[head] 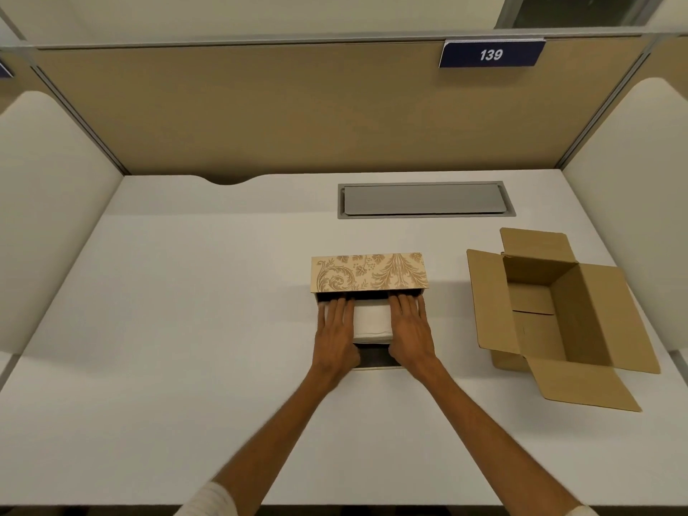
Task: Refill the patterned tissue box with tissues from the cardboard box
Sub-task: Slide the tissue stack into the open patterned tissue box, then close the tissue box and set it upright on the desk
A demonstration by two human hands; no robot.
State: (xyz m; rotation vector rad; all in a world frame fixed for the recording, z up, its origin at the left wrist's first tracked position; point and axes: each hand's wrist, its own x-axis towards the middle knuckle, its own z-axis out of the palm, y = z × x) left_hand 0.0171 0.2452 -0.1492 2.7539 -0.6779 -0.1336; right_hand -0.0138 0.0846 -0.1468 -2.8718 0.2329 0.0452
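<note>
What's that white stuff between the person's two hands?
A stack of white tissues, seen in the head view, lying between the left hand and right hand and going into the open patterned tissue box.

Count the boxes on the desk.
2. The patterned box sits mid-desk, both hands pressing tissues into it; the open cardboard box lies to its right. None seems hidden.
</note>
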